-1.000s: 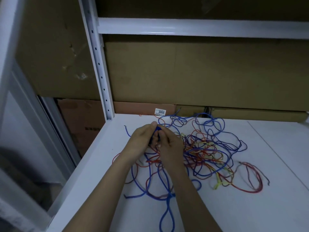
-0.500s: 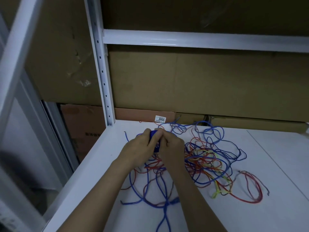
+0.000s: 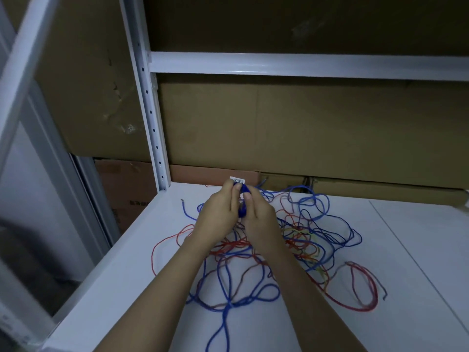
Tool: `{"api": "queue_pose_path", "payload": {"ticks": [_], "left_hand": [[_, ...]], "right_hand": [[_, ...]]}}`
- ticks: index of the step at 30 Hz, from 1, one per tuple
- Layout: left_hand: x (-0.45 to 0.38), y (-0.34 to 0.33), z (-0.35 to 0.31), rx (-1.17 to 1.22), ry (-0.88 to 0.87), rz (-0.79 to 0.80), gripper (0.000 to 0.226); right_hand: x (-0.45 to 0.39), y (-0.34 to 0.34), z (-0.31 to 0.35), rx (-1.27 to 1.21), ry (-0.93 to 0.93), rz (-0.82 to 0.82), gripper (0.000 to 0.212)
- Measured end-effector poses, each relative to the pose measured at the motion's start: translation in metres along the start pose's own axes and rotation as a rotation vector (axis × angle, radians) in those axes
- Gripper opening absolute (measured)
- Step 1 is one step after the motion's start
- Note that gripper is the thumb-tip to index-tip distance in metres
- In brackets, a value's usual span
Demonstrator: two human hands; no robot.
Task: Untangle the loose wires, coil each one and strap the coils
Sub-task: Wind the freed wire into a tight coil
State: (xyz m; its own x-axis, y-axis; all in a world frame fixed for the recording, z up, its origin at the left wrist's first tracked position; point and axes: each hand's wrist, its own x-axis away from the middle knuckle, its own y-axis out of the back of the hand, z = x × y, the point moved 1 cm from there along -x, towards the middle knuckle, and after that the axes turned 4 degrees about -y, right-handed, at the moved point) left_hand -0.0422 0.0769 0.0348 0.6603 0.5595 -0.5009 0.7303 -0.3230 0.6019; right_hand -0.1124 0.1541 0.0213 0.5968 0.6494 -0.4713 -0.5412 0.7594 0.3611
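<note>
Head view: both hands meet over the back of a white shelf (image 3: 142,252)
Left hand (image 3: 218,217): fingers curled round a small blue coil (image 3: 243,210)
Right hand (image 3: 261,219): pinches the same coil
Wires (image 3: 309,240): blue, red and yellow tangle on the shelf, beneath and right of the hands

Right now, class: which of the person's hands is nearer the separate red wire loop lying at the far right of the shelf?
Right. The right hand is beside the tangle, left of the red wire loop; the left hand is farther left.
</note>
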Motion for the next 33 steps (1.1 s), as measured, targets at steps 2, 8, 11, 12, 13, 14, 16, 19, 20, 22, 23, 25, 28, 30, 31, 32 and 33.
{"api": "queue_pose_path", "payload": {"ticks": [2, 8, 11, 12, 13, 14, 16, 19, 20, 22, 23, 25, 28, 30, 31, 32, 33], "left_hand": [[0.004, -0.007, -0.007, 0.017, -0.012, -0.003, 0.023], [0.006, -0.034, -0.025, -0.31, -0.067, 0.148, 0.034], [0.007, -0.057, -0.041, -0.359, -0.18, 0.287, 0.04], [0.008, -0.065, -0.047, -0.32, -0.192, 0.328, 0.043], [0.011, -0.074, -0.053, -0.265, -0.19, 0.362, 0.046], [0.015, -0.083, -0.06, -0.198, -0.185, 0.386, 0.047], [0.024, -0.1, -0.074, -0.045, -0.186, 0.413, 0.043], [0.032, -0.125, -0.095, 0.074, -0.194, 0.397, 0.03], [0.033, -0.133, -0.102, 0.059, -0.199, 0.383, 0.028], [0.036, -0.149, -0.117, 0.023, -0.215, 0.36, 0.026], [0.037, -0.157, -0.126, 0.015, -0.227, 0.354, 0.025], [0.039, -0.176, -0.143, -0.014, -0.232, 0.341, 0.025], [0.041, -0.208, -0.169, -0.072, -0.218, 0.284, 0.023], [0.043, -0.233, -0.187, -0.104, -0.202, 0.257, 0.023], [0.045, -0.247, -0.196, -0.122, -0.187, 0.254, 0.023], [0.047, -0.261, -0.205, -0.142, -0.173, 0.257, 0.024], [0.048, -0.275, -0.214, -0.163, -0.159, 0.266, 0.024]], "right_hand": [[0.002, 0.004, -0.004, 0.017, 0.003, -0.063, 0.03], [0.011, 0.035, -0.033, 0.182, -0.049, -0.185, 0.022], [0.026, 0.068, -0.054, 0.281, -0.146, -0.173, 0.021], [0.033, 0.081, -0.06, 0.307, -0.168, -0.177, 0.021], [0.04, 0.094, -0.065, 0.325, -0.187, -0.193, 0.022], [0.047, 0.107, -0.07, 0.334, -0.201, -0.212, 0.023], [0.062, 0.133, -0.08, 0.372, -0.228, -0.227, 0.028], [0.085, 0.17, -0.094, 0.419, -0.26, -0.242, 0.03], [0.092, 0.182, -0.099, 0.43, -0.271, -0.254, 0.03], [0.104, 0.205, -0.107, 0.457, -0.304, -0.264, 0.029], [0.109, 0.216, -0.112, 0.468, -0.32, -0.26, 0.028], [0.118, 0.24, -0.123, 0.484, -0.335, -0.239, 0.026], [0.128, 0.282, -0.14, 0.52, -0.338, -0.211, 0.024], [0.134, 0.316, -0.153, 0.545, -0.346, -0.19, 0.022], [0.136, 0.334, -0.16, 0.561, -0.352, -0.175, 0.022], [0.138, 0.354, -0.167, 0.578, -0.358, -0.162, 0.022], [0.141, 0.372, -0.173, 0.594, -0.363, -0.151, 0.022]]}}
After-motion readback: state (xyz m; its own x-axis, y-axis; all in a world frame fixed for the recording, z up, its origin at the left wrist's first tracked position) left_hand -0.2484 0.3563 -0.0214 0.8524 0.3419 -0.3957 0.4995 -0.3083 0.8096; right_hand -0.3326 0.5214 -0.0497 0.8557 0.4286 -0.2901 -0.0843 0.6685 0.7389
